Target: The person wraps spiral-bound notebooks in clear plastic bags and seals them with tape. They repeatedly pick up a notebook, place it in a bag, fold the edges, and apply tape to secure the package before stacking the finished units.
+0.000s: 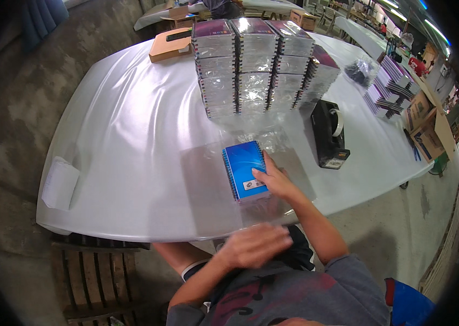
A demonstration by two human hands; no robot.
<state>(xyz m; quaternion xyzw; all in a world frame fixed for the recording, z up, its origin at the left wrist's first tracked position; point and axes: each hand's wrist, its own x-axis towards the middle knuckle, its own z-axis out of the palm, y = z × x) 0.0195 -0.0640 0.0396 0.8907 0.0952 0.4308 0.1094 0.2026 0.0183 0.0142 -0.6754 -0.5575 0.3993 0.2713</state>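
Blue spiral-bound notebooks (243, 163), seemingly a small stack, lie in front of me on a sheet of clear plastic film (202, 176). My right hand (275, 180) grips their right edge, thumb on the blue cover and fingers along the side. My left hand (256, 245) is off the table, in front of my body by the near edge. Motion smears its fingers, and I see nothing held in it. To the right of the notebooks stands a black tape dispenser (324, 136) with a roll on it.
Tall piles of plastic-wrapped notebooks (254, 76) stand at the back. A shallow cardboard box (169, 46) sits at their left. At right are more stacked notebooks (389, 89) and an open carton (427, 122). A white packet (60, 183) lies far left; a wooden slatted seat (96, 277) is below.
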